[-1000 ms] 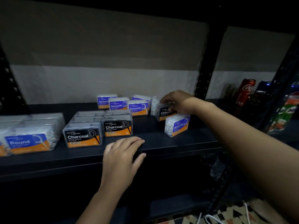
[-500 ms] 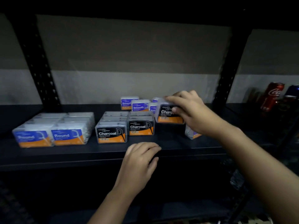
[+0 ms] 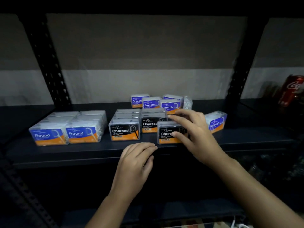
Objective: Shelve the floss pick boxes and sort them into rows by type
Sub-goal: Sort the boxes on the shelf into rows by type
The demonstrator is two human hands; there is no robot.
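My right hand (image 3: 194, 132) grips a black-and-orange Charcoal box (image 3: 166, 134) standing on the dark shelf (image 3: 82, 150), just in front of the right Charcoal row (image 3: 150, 124). A second Charcoal row (image 3: 124, 130) stands to its left. Two rows of blue Round boxes (image 3: 65, 130) fill the left. Several blue Smooth boxes (image 3: 154, 102) stand at the back, and one Smooth box (image 3: 216, 120) lies tilted to the right of my hand. My left hand (image 3: 136, 160) rests on the shelf's front edge with loosely curled fingers, holding nothing.
Black perforated uprights (image 3: 47, 63) frame the bay. A red cola can (image 3: 291, 91) stands in the neighbouring bay at far right. A lower shelf lies in the dark below.
My right hand carried the Charcoal box from the back right forward and down onto the shelf in front of the right Charcoal row. The view shifted left. My left hand stayed on the edge.
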